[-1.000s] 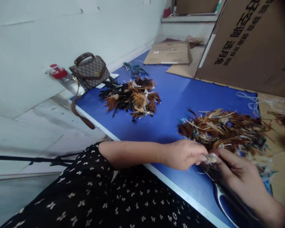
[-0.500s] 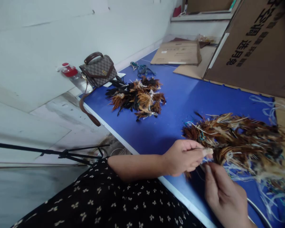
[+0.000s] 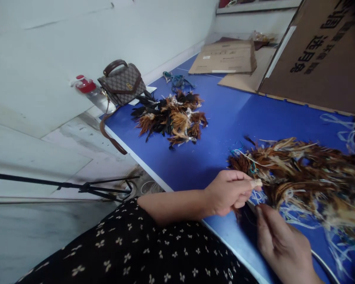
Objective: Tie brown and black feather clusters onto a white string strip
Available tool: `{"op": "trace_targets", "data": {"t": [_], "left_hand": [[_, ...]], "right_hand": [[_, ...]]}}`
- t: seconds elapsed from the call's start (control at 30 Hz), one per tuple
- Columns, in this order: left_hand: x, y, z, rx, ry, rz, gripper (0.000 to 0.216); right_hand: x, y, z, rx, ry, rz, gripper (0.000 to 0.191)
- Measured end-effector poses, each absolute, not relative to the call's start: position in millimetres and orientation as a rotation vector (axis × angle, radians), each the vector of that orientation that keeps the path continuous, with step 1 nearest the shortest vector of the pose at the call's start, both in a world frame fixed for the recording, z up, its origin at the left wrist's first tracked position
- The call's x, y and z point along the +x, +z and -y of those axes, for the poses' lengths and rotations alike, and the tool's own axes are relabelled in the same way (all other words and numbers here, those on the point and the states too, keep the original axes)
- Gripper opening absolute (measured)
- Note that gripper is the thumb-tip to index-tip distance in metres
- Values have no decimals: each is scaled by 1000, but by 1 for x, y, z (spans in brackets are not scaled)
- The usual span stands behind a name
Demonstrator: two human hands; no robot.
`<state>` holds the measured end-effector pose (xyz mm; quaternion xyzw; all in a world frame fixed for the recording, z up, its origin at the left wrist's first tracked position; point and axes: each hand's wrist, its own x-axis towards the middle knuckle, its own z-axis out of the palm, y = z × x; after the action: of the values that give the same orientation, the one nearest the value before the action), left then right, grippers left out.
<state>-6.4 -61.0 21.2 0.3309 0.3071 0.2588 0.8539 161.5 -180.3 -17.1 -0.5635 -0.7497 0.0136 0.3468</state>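
Note:
My left hand (image 3: 229, 192) is closed in a pinch at the near edge of the blue table, with a pale, stubby end (image 3: 256, 182) at its fingertips. Dark brown feather tips (image 3: 238, 213) show just below that hand; most of what it grips is hidden by the fingers. Close by on the right, my right hand (image 3: 282, 242) pinches a thin strand between thumb and forefinger, its far end unclear. White looped string (image 3: 256, 196) lies between the hands. Just beyond them spreads a large pile of brown and cream feathers (image 3: 307, 165), mixed with white and teal strings.
Tied black and brown feather bunches (image 3: 177, 118) lie farther left on the blue table (image 3: 219, 130). A patterned handbag (image 3: 124, 85) and red-capped bottle (image 3: 91, 90) stand behind them. Cardboard (image 3: 225, 57) lies at the back; a big carton (image 3: 322, 59) stands right. A black tripod leg (image 3: 47, 181) is left.
The view has shifted slightly. My hands keep nearly the same pinching positions, with a little more gap between their fingertips and the white string loop showing more clearly.

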Motion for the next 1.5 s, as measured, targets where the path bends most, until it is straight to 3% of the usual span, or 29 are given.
{"op": "trace_targets", "data": {"t": [0.2, 0.3, 0.47, 0.63, 0.73, 0.83, 0.93, 1.07, 1.2, 1.33, 1.43, 1.5], "left_hand": [[-14, -7, 50, 1833, 502, -599, 10], [-20, 0, 46, 2198, 341, -347, 15], [-26, 16, 45, 2110, 424, -223, 18], [-26, 10, 51, 1993, 632, -593, 23], [-22, 7, 53, 2208, 416, -510, 15], [-19, 15, 53, 2195, 189, -220, 22], [-20, 25, 55, 2052, 339, -291, 18], [-15, 24, 58, 1989, 622, -675, 23], [-3, 17, 59, 2293, 415, -501, 12], [8, 23, 57, 2359, 223, -230, 16], [17, 33, 55, 2271, 328, -188, 17], [24, 37, 54, 2237, 435, -333, 13]], "right_hand": [[179, 10, 168, -1365, -121, 2177, 20], [191, 17, 159, -1424, -16, 2203, 22], [188, 11, 160, -1482, 497, 1932, 32], [170, 12, 173, -1402, 166, 2063, 18], [176, 22, 171, -1365, -13, 2204, 18], [191, 24, 164, -1410, 143, 2164, 22], [198, 15, 164, -1452, 364, 1968, 23], [190, 8, 174, -1387, 142, 2047, 16], [198, 19, 175, -1379, -61, 2176, 22], [220, 23, 170, -1500, 140, 2000, 22], [227, 16, 177, -1570, 292, 1842, 27], [227, 12, 185, -1573, 212, 1865, 26]]}}
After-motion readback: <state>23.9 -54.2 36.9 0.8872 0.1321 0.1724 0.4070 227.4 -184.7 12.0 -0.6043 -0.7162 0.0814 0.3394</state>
